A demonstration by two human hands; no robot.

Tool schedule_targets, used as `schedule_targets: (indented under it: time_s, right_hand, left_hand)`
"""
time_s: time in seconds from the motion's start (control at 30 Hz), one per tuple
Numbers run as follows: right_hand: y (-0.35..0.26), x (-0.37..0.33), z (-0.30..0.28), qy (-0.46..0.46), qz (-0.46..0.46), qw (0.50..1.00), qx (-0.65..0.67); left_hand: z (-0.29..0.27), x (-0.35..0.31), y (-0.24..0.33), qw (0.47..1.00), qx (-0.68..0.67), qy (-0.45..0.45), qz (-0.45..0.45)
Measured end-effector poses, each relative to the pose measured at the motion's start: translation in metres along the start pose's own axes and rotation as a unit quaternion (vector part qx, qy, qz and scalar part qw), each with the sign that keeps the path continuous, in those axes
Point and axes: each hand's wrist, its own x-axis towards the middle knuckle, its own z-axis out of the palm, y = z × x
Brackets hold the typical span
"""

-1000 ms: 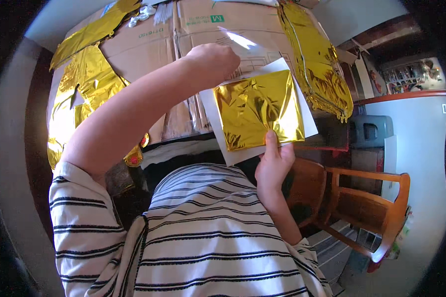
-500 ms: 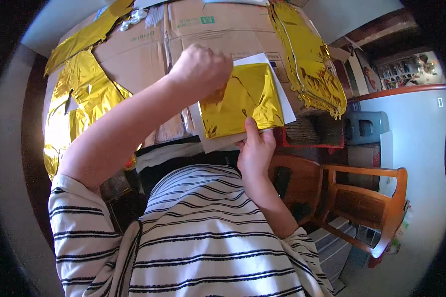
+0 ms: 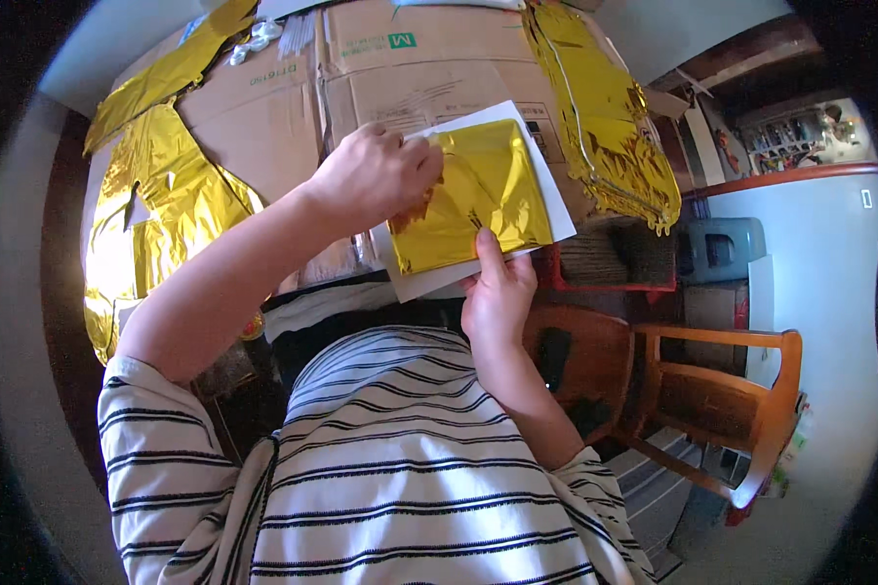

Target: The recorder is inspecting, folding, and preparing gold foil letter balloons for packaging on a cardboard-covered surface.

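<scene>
Left hand (image 3: 371,175) has dropped from the top corner to the left edge of the gold foil square (image 3: 493,185), fingers curled, can't tell if pinching; foil looks flatter than a second ago, so smoothing seems in progress. Square sits on white sheet (image 3: 548,195), right hand (image 3: 499,292) pinching both at the lower edge, thumb on top. Surface: cut foil (image 3: 166,166) left, cardboard (image 3: 254,127), gold foil strip (image 3: 605,107) right; then wooden chair (image 3: 722,409), stool (image 3: 746,244).
</scene>
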Motion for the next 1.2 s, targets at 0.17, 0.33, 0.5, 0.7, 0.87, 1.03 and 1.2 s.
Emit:
schedule_targets:
  time_s: [0.17,0.33,0.5,0.7,0.87,1.03,1.2]
  right_hand:
    - [-0.004,-0.008,0.004,0.016,0.044,0.998,-0.041]
    - [-0.003,-0.01,0.006,-0.013,0.048,0.997,-0.051]
    - [-0.026,-0.013,0.002,-0.089,0.14,0.986,0.014]
    - [-0.022,-0.01,-0.005,-0.101,0.125,0.986,-0.041]
    - [-0.026,-0.008,-0.001,-0.078,0.11,0.99,-0.028]
    - [-0.026,-0.024,-0.011,-0.084,0.157,0.984,0.031]
    - [-0.034,-0.034,-0.009,-0.098,0.171,0.979,0.059]
  left_hand:
    - [-0.003,-0.009,0.01,0.999,-0.023,-0.037,0.02]
    - [-0.005,-0.019,0.007,0.996,-0.086,-0.015,-0.006]
    - [0.003,-0.023,-0.016,0.988,-0.143,0.032,-0.047]
    - [0.015,-0.018,-0.013,0.968,-0.23,0.081,-0.054]
    - [0.018,-0.022,-0.022,0.943,-0.247,0.173,-0.142]
    - [0.016,-0.037,-0.034,0.699,-0.441,0.294,-0.481]
    - [-0.013,-0.038,0.008,0.52,-0.562,0.255,-0.59]
